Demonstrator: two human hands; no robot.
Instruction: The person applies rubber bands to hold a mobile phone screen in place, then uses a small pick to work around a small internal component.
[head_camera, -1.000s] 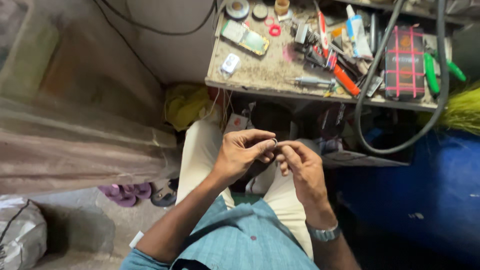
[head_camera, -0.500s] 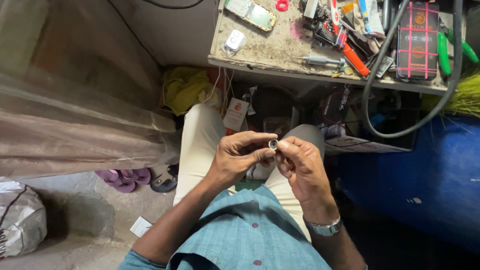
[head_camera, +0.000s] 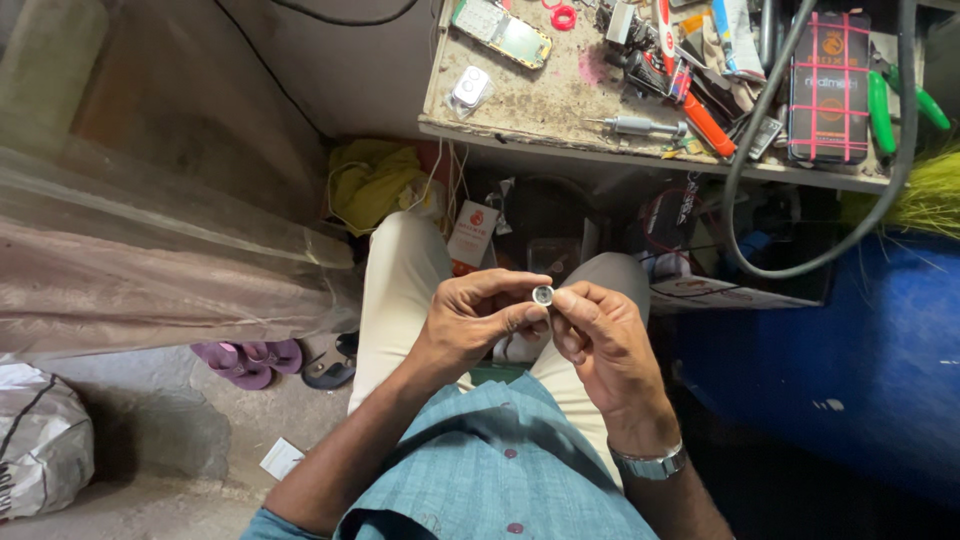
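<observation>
— Soft, even daylight, brightest on the workbench (head_camera: 540, 100) up top. No glare anywhere.

— Dim and murky at lower right, deep shadow under the bench. Sharp on both hands (left hand (head_camera: 480, 320), right hand (head_camera: 600, 335)). Slight wide-angle bending toward the edges.

Open air over the lap, clutter up on the desk

Below the desk (head_camera: 560, 110) edge, the space above the knees is free around both hands; the desk's near-left part lies bare, while tools, a screwdriver (head_camera: 635, 126) and a black hose (head_camera: 760, 150) crowd its right side, and boxes fill the space beneath it.
</observation>
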